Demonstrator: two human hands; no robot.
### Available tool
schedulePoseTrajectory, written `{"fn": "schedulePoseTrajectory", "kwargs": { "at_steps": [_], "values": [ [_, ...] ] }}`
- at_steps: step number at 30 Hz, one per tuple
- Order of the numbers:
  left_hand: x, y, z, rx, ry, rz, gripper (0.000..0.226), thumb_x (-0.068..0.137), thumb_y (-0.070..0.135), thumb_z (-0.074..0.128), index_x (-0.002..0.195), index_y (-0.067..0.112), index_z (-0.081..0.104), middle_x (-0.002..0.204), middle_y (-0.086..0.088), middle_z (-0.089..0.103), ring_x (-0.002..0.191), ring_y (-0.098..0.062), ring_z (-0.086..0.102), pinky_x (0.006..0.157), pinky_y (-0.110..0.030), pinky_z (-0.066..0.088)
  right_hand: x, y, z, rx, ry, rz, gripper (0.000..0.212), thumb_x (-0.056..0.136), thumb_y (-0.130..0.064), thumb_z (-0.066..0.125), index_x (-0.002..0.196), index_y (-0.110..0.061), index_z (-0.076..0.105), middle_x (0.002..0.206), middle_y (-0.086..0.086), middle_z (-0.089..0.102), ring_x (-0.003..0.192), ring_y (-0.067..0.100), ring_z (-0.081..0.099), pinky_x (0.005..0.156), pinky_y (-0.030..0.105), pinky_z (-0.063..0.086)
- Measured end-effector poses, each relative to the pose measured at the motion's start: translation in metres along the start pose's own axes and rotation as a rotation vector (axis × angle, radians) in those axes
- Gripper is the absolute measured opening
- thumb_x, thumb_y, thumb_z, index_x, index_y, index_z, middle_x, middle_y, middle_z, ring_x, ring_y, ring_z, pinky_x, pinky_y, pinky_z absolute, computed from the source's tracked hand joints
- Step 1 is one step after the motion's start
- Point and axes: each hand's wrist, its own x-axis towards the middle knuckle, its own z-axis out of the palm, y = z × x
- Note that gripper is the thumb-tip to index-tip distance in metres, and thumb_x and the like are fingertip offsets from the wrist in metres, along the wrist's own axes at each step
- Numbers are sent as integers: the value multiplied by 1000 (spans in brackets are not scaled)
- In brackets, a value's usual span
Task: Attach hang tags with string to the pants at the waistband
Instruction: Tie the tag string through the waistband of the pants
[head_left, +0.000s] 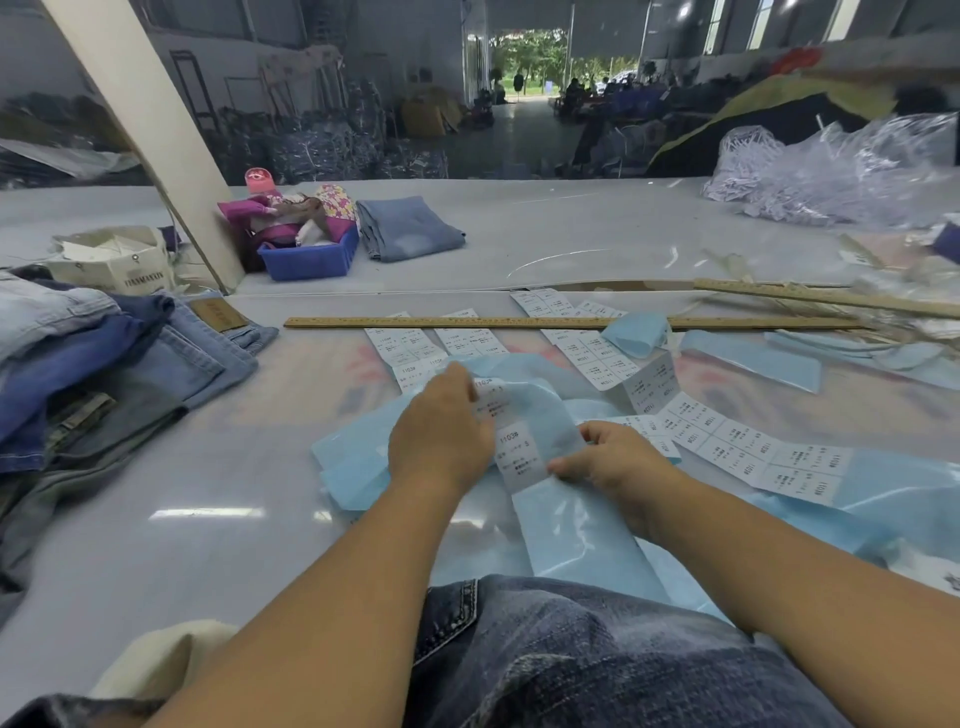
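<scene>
My left hand and my right hand both hold a strip of white printed labels on light blue backing paper, in the middle of the table. The left pinches the strip's upper part, the right pinches its lower right edge. More label strips trail off to the right and lie further back under a wooden ruler. Dark denim pants lie at the near edge between my forearms. A stack of folded jeans sits at the left. No string is visible.
A blue bin of bright cloth and a folded pair of jeans stand at the back. A white paper bag is back left beside a leaning beam. Clear plastic bags pile up back right. A second ruler lies at the right.
</scene>
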Motion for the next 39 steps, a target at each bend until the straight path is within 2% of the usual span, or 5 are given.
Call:
{"fn": "schedulePoseTrajectory", "kwargs": {
  "at_steps": [2, 5, 22, 31, 39],
  "values": [
    [-7, 13, 4, 51, -122, 221, 21, 82, 29, 65, 77, 26, 44, 81, 7, 50, 78, -20, 50, 64, -31, 36, -1, 0, -1, 38, 23, -7, 21, 77, 6, 73, 93, -4, 66, 80, 17, 74, 71, 34, 72, 67, 43, 61],
    [-13, 21, 14, 121, -315, 341, 31, 84, 43, 63, 67, 28, 43, 81, 6, 57, 82, -21, 56, 71, -31, 41, -5, 0, 0, 67, 0, -5, 25, 74, 8, 74, 97, 0, 68, 84, 20, 74, 75, 38, 72, 72, 50, 61],
    [-11, 10, 20, 94, -436, 290, 42, 78, 60, 68, 66, 23, 52, 63, 7, 56, 57, -8, 48, 54, -25, 34, -20, -11, -8, -50, -110, 66, 33, 80, 11, 65, 108, -5, 67, 109, 24, 68, 104, 42, 65, 93, 54, 54],
    [-9, 26, 20, 60, -685, 137, 26, 75, 38, 74, 63, 21, 59, 62, 5, 62, 59, -10, 54, 56, -26, 45, -22, -9, -20, -160, -178, 107, 23, 86, 10, 60, 97, -9, 66, 109, 20, 70, 103, 35, 67, 93, 49, 55],
    [-12, 60, 3, 110, -704, 141, 6, 72, 18, 65, 67, 18, 68, 65, 6, 71, 67, -10, 65, 54, -23, 47, -44, -28, -46, -631, -125, 10, 23, 87, -2, 64, 111, -4, 62, 103, 12, 64, 89, 29, 68, 67, 34, 61]
  ]
}}
